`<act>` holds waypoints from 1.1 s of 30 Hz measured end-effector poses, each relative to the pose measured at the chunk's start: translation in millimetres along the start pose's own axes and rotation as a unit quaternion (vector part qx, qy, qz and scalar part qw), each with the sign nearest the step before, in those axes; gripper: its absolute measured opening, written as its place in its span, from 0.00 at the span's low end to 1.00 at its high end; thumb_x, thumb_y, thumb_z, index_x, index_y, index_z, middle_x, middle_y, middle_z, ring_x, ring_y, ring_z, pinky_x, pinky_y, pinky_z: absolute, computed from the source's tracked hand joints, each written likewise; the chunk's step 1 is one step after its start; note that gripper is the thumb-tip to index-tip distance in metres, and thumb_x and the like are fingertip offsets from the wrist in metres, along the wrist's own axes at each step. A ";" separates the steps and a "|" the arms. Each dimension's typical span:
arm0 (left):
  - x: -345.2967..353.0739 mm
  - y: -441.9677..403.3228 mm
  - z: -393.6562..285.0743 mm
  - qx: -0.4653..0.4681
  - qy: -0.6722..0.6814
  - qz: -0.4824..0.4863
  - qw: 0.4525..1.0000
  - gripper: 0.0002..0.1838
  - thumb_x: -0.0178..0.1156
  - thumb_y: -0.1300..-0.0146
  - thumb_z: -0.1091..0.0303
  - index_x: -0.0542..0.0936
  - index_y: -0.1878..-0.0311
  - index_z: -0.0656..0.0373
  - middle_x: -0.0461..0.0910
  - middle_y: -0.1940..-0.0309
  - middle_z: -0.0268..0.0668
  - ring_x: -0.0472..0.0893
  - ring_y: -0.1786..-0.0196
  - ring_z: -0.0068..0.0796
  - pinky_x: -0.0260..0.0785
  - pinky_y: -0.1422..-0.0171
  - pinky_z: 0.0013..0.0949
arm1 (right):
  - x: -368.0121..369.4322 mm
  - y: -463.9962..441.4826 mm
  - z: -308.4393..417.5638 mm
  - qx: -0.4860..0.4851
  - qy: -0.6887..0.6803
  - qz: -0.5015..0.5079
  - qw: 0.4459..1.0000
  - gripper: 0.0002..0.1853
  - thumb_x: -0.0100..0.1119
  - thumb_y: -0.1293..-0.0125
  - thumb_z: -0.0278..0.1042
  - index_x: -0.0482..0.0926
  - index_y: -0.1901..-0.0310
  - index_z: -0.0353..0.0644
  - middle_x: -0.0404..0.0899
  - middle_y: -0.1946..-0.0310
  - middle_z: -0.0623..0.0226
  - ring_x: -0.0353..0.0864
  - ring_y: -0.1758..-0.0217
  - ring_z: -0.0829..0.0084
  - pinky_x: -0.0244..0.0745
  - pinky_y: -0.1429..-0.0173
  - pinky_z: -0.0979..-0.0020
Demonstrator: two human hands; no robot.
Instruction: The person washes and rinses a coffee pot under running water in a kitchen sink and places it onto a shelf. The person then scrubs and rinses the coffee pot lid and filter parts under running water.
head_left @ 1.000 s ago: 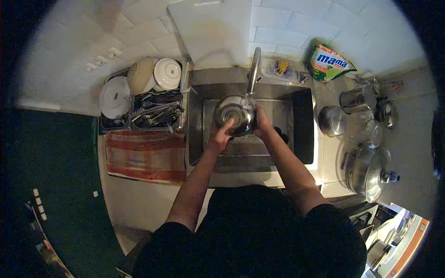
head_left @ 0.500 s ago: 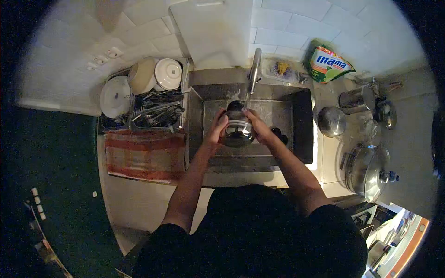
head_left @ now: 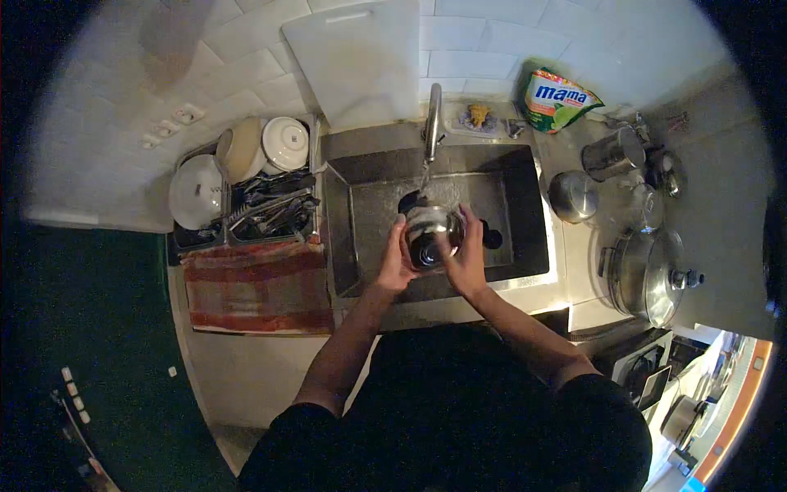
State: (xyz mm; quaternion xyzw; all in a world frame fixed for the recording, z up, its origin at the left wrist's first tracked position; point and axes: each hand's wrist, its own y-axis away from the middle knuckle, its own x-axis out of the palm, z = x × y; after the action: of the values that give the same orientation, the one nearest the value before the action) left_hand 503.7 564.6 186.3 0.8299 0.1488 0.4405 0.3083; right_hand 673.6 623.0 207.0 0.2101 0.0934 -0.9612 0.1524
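A shiny rounded metal bowl [head_left: 434, 220] is held over the front part of the sink [head_left: 525, 266], just below the running tap. My left hand [head_left: 398, 262] is closed around its left side. My right hand [head_left: 467, 258] grips the right side, with its fingers along the wall and its thumb near the front. Water falls from the tap [head_left: 433, 123] close behind the bowl. A dark round shape [head_left: 410, 199] shows behind the bowl's left edge; what it is I cannot tell. Another dark round thing [head_left: 492, 238] lies on the sink floor beside my right hand.
Left of the sink stands a rack with bowls [head_left: 285, 145] and cutlery [head_left: 275, 209], with a striped cloth [head_left: 258, 287] before it. To the right are a metal bowl [head_left: 574, 197], a metal cup [head_left: 613, 154] and a large lidded pot [head_left: 652, 275]. A detergent pouch [head_left: 560, 100] leans behind.
The bowl has turned in my hands and come slightly nearer to me and to the right. My right hand has shifted toward its front. The camera view has moved a little.
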 end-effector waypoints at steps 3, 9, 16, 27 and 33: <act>21.1 0.6 0.3 0.005 0.074 0.022 0.997 0.44 0.51 0.31 0.23 0.76 0.28 0.50 0.82 0.35 0.42 0.83 0.35 0.44 0.75 0.32 0.63 | -5.4 11.8 34.9 -0.065 0.137 0.045 0.987 0.65 0.86 0.52 0.58 0.52 0.18 0.49 0.46 0.22 0.33 0.49 0.19 0.27 0.58 0.18 0.36; 34.5 7.6 2.8 -0.136 0.058 0.006 0.989 0.49 0.53 0.38 0.17 0.72 0.25 0.44 0.78 0.31 0.42 0.80 0.34 0.49 0.70 0.31 0.69 | -11.6 10.9 27.2 0.015 0.130 -0.001 0.991 0.74 0.89 0.57 0.60 0.47 0.18 0.40 0.55 0.23 0.40 0.49 0.17 0.37 0.57 0.17 0.42; 65.6 21.7 -14.7 -0.213 -0.019 0.090 0.973 0.57 0.47 0.43 0.10 0.64 0.18 0.37 0.66 0.20 0.41 0.65 0.20 0.54 0.47 0.21 0.73 | -67.5 15.0 17.6 0.165 -0.265 0.036 0.949 0.55 0.81 0.36 0.38 0.49 0.18 0.39 0.69 0.29 0.55 0.71 0.26 0.63 0.67 0.21 0.61; 80.4 10.2 -18.5 -0.068 -0.240 0.047 0.967 0.39 0.46 0.26 0.26 0.72 0.28 0.47 0.79 0.37 0.36 0.80 0.39 0.35 0.69 0.42 0.45 | -112.6 16.7 55.4 0.168 -0.404 -0.056 0.898 0.45 0.74 0.29 0.36 0.54 0.20 0.46 0.72 0.32 0.62 0.76 0.30 0.66 0.77 0.29 0.60; 73.6 27.3 -14.6 0.041 -0.255 0.075 0.963 0.35 0.45 0.22 0.32 0.78 0.33 0.52 0.84 0.47 0.36 0.84 0.53 0.32 0.70 0.48 0.36 | -176.8 -12.4 59.4 0.178 -0.519 -0.103 0.830 0.42 0.70 0.27 0.44 0.54 0.20 0.49 0.69 0.29 0.55 0.78 0.31 0.54 0.80 0.32 0.41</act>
State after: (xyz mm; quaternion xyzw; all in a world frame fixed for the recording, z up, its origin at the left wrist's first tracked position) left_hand 532.8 587.4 257.0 0.9354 0.0208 0.2298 0.2679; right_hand 800.2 665.0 338.0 -0.3070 -0.1515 -0.9388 0.0383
